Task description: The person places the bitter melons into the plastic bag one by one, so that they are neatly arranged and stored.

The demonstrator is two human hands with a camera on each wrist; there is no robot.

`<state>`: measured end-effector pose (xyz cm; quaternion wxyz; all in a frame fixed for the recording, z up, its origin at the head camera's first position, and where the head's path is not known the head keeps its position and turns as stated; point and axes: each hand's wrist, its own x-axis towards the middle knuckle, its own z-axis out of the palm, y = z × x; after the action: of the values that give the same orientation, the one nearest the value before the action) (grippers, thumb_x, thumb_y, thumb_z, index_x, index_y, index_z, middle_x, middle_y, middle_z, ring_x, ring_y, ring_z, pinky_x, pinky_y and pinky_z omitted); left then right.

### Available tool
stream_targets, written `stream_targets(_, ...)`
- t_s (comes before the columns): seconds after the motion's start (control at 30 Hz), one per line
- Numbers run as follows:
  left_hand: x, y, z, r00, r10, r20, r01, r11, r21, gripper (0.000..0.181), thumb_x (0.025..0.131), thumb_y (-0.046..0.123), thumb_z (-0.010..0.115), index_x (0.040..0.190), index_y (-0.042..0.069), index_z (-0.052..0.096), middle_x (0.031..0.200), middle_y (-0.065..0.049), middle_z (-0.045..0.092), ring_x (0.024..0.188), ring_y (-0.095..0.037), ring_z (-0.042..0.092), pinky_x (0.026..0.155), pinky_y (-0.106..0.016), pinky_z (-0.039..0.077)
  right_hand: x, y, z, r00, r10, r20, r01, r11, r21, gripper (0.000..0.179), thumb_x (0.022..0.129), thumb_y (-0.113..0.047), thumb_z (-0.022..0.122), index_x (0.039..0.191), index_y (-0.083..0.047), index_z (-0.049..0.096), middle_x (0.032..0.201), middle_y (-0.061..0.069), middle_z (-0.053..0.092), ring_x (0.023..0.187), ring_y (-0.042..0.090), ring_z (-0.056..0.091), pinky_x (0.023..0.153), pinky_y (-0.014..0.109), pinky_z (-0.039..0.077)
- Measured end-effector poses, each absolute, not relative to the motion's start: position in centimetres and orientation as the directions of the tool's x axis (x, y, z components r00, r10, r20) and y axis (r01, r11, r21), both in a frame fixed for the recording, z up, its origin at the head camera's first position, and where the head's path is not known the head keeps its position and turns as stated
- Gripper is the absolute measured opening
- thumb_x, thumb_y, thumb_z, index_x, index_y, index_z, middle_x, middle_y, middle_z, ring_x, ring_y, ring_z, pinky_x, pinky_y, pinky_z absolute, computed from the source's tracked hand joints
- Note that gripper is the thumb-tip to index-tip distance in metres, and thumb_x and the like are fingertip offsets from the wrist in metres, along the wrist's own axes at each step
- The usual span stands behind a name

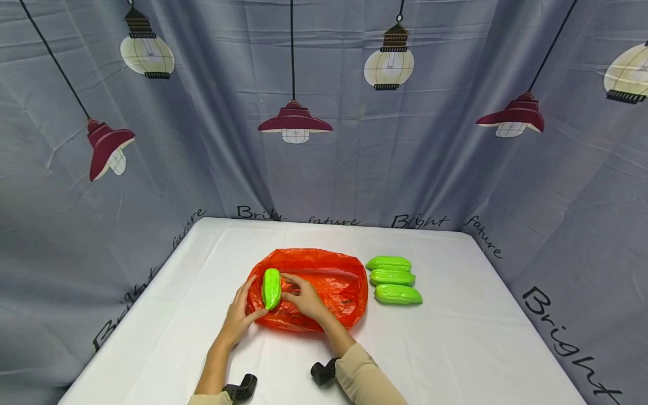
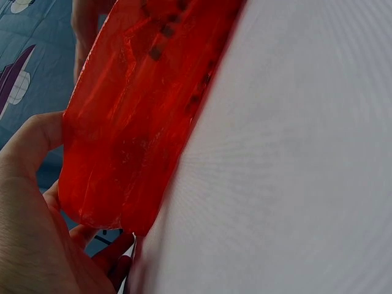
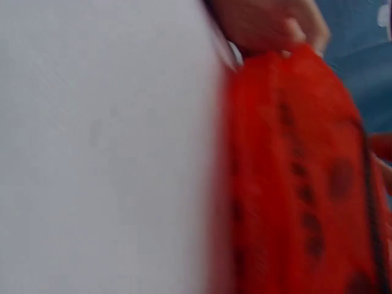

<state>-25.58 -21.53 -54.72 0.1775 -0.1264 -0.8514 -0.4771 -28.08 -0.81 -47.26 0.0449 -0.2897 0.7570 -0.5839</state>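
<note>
Right hand [image 1: 304, 298] is hovering over the red bag [image 1: 345, 284], its fingers spreading loosely just beside one long green piece [image 1: 271, 288]; whether they are touching it, I cannot tell. This piece is lying inside the bag, at its left end. Left hand [image 1: 237, 320] is grasping the bag's left rim. Right of the bag, three similar pieces [image 1: 392, 277] are lying on the white table [image 1: 455, 326]; behind it, a grey-blue curtain [image 1: 324, 180] is hanging.
</note>
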Motion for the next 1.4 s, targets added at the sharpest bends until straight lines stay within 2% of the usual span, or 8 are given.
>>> stream_targets(0.17,-25.7,-21.5,-54.7,-0.905,0.050,0.423,0.389,0.504,0.771,0.084,0.076,0.026,0.071,0.146,0.016,0.027,0.144,-0.014,0.031,0.128,-0.043,0.030,0.095,-0.066,0.024,-28.8,2.1,-44.8,-0.764,-0.587,0.268,-0.427,0.150,-0.892,0.038,0.090,-0.001,0.056,0.127,0.002,0.051,0.118,0.022,0.056,0.108,0.040,0.053,0.086,0.034,0.047)
stream_targets(0.27,-25.7,-21.4,-54.6,-0.898,0.053,0.436,0.401,0.504,0.765,0.084,0.075,0.027,0.071,0.146,0.015,0.027,0.144,-0.014,0.032,0.127,-0.042,0.031,0.095,-0.065,0.024,-29.4,4.2,-43.3,-0.742,-0.614,0.268,-0.431,0.131,-0.893,0.038,0.091,-0.001,0.054,0.128,0.003,0.050,0.118,0.021,0.056,0.108,0.035,0.054,0.086,0.030,0.047)
stream_targets(0.5,-25.9,-21.3,-54.5,-0.894,0.059,0.445,0.411,0.506,0.758,0.084,0.075,0.026,0.071,0.146,0.015,0.027,0.144,-0.014,0.032,0.127,-0.042,0.032,0.095,-0.065,0.025,-30.5,9.4,-40.8,-0.768,-0.546,0.336,-0.448,0.083,-0.890,0.035,0.092,-0.001,0.051,0.127,0.006,0.050,0.123,0.022,0.054,0.113,0.035,0.052,0.091,0.042,0.044)
stream_targets(0.63,-25.9,-21.4,-54.5,-0.888,0.048,0.457,0.413,0.516,0.750,0.083,0.075,0.027,0.071,0.145,0.015,0.029,0.143,-0.013,0.033,0.125,-0.044,0.033,0.093,-0.066,0.026,-30.9,13.0,-40.4,-0.824,-0.437,0.361,-0.446,0.107,-0.889,0.034,0.092,0.000,0.052,0.125,0.007,0.052,0.123,0.023,0.054,0.115,0.039,0.049,0.091,0.039,0.044)
stream_targets(0.8,-25.9,-21.5,-54.6,-0.878,0.038,0.476,0.419,0.542,0.729,0.082,0.074,0.027,0.071,0.144,0.014,0.030,0.140,-0.014,0.036,0.122,-0.045,0.037,0.090,-0.065,0.029,-31.5,17.8,-41.9,-0.887,-0.320,0.332,-0.390,0.133,-0.911,0.039,0.092,-0.004,0.054,0.129,0.004,0.049,0.126,0.024,0.052,0.117,0.040,0.046,0.090,0.028,0.044)
stream_targets(1.0,-25.8,-21.6,-54.8,-0.896,0.048,0.442,0.396,0.539,0.743,0.082,0.075,0.029,0.070,0.145,0.017,0.028,0.143,-0.014,0.034,0.125,-0.044,0.034,0.093,-0.066,0.026,-32.5,23.2,-45.3,-0.918,-0.250,0.307,-0.351,0.153,-0.924,0.047,0.092,-0.011,0.055,0.137,-0.003,0.042,0.130,0.025,0.048,0.117,0.036,0.048,0.087,0.017,0.042)
stream_targets(1.17,-25.7,-21.6,-54.8,-0.906,0.050,0.420,0.375,0.552,0.745,0.083,0.076,0.030,0.069,0.146,0.017,0.027,0.144,-0.014,0.032,0.126,-0.043,0.033,0.093,-0.068,0.023,-33.0,25.8,-47.7,-0.915,-0.291,0.280,-0.338,0.171,-0.926,0.050,0.092,-0.014,0.056,0.139,-0.004,0.040,0.132,0.026,0.046,0.116,0.037,0.048,0.087,0.022,0.045)
stream_targets(1.4,-25.6,-21.5,-54.7,-0.907,0.056,0.417,0.376,0.549,0.746,0.083,0.076,0.029,0.068,0.146,0.017,0.026,0.144,-0.014,0.031,0.127,-0.042,0.032,0.093,-0.066,0.020,-32.9,27.1,-49.1,-0.877,-0.414,0.246,-0.339,0.167,-0.926,0.052,0.090,-0.008,0.059,0.136,0.005,0.039,0.130,0.028,0.046,0.118,0.044,0.044,0.087,0.024,0.046)
